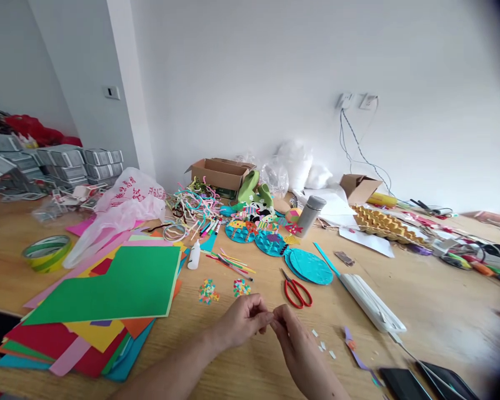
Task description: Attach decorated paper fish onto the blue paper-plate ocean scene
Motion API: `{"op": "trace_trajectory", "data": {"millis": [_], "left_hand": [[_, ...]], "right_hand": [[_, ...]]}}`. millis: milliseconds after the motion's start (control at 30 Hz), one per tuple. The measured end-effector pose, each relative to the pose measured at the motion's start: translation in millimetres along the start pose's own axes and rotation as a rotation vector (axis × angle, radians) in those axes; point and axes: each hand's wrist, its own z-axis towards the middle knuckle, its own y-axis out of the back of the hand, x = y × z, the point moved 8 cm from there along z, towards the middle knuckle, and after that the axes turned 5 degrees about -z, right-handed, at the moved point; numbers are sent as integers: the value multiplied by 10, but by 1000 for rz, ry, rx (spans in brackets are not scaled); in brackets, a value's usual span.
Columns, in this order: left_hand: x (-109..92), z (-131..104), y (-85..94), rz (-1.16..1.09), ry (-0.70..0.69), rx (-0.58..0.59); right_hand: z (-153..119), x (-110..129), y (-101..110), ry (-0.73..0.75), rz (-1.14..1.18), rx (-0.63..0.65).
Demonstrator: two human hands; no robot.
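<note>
My left hand point(245, 321) and my right hand point(290, 336) meet fingertip to fingertip above the wooden table point(216, 366). Both are closed in a pinch, and whatever they hold is too small to make out. Just behind them lie two piles of small colored paper bits, one point(209, 291) farther left and one point(241, 287) right behind my left hand. Red-handled scissors point(296, 293) rest behind my right hand. A few pale paper snippets point(323, 345) are scattered to its right.
Stacked colored paper point(137, 280) covers the left side, near green-yellow tape point(48, 254). A glue bottle point(194, 256), blue discs point(310, 266) and a grey flask point(311, 216) stand or lie farther back. On the right are a power strip point(373, 303) and a dark phone point(404, 383).
</note>
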Motion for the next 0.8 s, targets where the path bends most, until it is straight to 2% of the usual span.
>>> {"op": "trace_trajectory", "data": {"millis": [200, 467, 667, 733, 800], "left_hand": [[-97, 3, 152, 79, -104, -140], [-125, -17, 283, 52, -113, -257], [-106, -16, 357, 6, -97, -313], [-95, -16, 373, 16, -99, -326], [-79, -16, 360, 43, -101, -320]], "right_hand": [[30, 46, 60, -82, 90, 11], [26, -94, 103, -218, 182, 106], [-11, -255, 170, -241, 155, 194], [-11, -333, 226, -251, 65, 174], [12, -367, 321, -257, -15, 74]]}}
